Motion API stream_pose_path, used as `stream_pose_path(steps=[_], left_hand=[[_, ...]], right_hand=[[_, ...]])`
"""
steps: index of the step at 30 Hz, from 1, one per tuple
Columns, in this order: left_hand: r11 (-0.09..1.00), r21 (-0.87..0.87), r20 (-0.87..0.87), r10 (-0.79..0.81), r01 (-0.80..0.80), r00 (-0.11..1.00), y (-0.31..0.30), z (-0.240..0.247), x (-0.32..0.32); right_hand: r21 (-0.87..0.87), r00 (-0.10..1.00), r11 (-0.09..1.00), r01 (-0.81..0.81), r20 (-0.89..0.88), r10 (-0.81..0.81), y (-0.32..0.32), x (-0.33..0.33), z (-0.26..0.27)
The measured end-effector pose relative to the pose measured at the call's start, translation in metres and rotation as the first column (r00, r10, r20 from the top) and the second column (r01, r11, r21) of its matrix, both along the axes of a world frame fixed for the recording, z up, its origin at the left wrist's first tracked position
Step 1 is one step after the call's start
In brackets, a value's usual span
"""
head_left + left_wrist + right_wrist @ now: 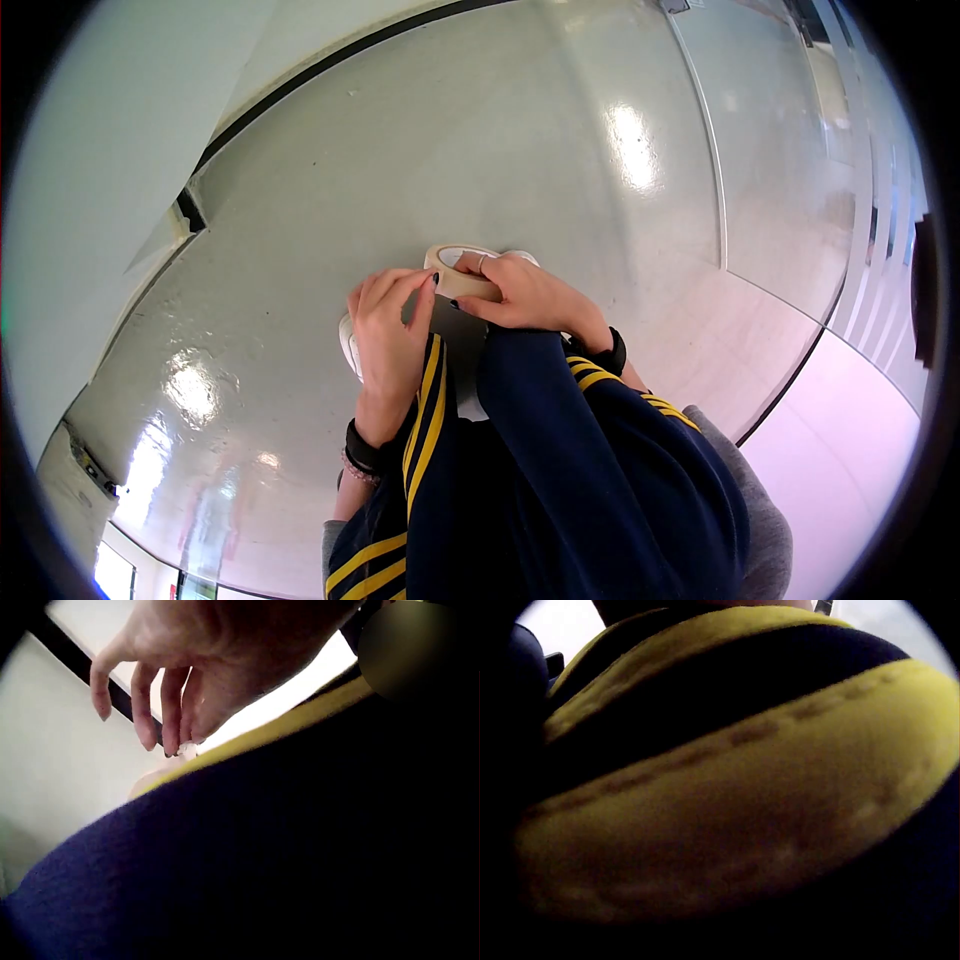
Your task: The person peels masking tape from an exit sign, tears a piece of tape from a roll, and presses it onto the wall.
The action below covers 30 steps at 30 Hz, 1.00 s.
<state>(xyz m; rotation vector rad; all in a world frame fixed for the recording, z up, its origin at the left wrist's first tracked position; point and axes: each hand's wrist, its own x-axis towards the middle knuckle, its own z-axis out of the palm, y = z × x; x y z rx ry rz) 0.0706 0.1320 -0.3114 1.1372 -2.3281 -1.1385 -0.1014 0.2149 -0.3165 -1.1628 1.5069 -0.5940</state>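
Observation:
In the head view a roll of beige masking tape [456, 286] sits over the person's feet, between the knees. My right hand [532, 295] grips the roll from the right, its fingers reaching into the core and the thumb on the near outer side. At the roll's left edge, my left hand [385, 322] pinches with thumb and index finger. The left wrist view shows this left hand [225, 645] with a small pale piece [187, 751] at its fingertips, the tape's end by its look. The right hand is hidden in the right wrist view behind striped cloth [765, 780].
Dark trousers with yellow stripes [425, 410] cover the bent legs just below the hands. A white shoe [349, 345] shows beside the left hand. Around lies a glossy grey floor [500, 130], bounded by a wall [120, 130] on the left and pale tiles [800, 420] at right.

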Motion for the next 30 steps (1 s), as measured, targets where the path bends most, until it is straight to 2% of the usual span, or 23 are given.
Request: stream_pose_path(steps=[3,9,11,12,14,15,17,21,23,27,29,30], left_hand=[[0.999,0.026,-0.013,0.028,-0.027,1.0,0.0,0.0,0.0],[1.0,-0.005,0.0,0.019,-0.019,1.0,-0.003,0.004,-0.001],[0.993,0.12,-0.011,0.012,-0.011,1.0,-0.003,0.001,-0.002],[0.993,0.121,-0.011,0.012,-0.011,1.0,-0.001,0.002,-0.003],[0.899,0.418,0.016,0.139,-0.133,0.99,0.002,0.003,-0.005],[0.899,0.418,0.016,0.139,-0.133,0.99,0.002,0.004,-0.005],[0.954,0.285,-0.009,0.098,-0.091,0.995,0.001,0.004,-0.006],[0.977,0.211,-0.06,0.008,0.005,0.998,-0.003,-0.001,-0.004],[0.993,0.032,-0.116,-0.111,0.115,0.987,-0.006,-0.002,-0.004],[0.988,-0.02,-0.146,-0.154,0.153,0.977,-0.005,-0.001,-0.003],[0.979,-0.049,-0.16,-0.202,0.197,0.966,-0.003,-0.001,-0.001],[0.979,-0.048,-0.159,-0.203,0.197,0.966,-0.003,0.002,0.0]], right_hand=[[-0.059,0.998,0.998,0.034,0.047,-0.032,0.001,0.002,0.0],[0.053,0.992,0.997,0.049,0.115,-0.055,-0.006,0.002,0.008],[0.021,0.998,0.999,0.049,0.047,-0.05,-0.006,0.002,0.006],[0.022,0.998,0.999,0.049,0.047,-0.05,-0.005,0.004,0.005],[0.001,0.99,0.992,0.126,-0.07,-0.126,-0.004,0.009,0.003],[0.002,0.99,0.992,0.126,-0.07,-0.126,-0.004,0.01,0.002],[-0.08,0.974,0.979,0.19,-0.114,-0.198,-0.004,0.013,-0.002],[-0.053,0.97,0.982,0.182,-0.157,-0.188,-0.005,0.014,-0.009],[0.013,0.968,0.968,0.249,-0.031,-0.249,-0.006,0.012,-0.001],[0.078,0.966,0.966,0.245,0.069,-0.25,-0.004,0.008,0.002],[0.271,0.901,0.921,0.28,0.256,-0.349,-0.003,0.009,-0.002],[0.271,0.901,0.921,0.28,0.257,-0.35,-0.001,0.009,-0.008]])
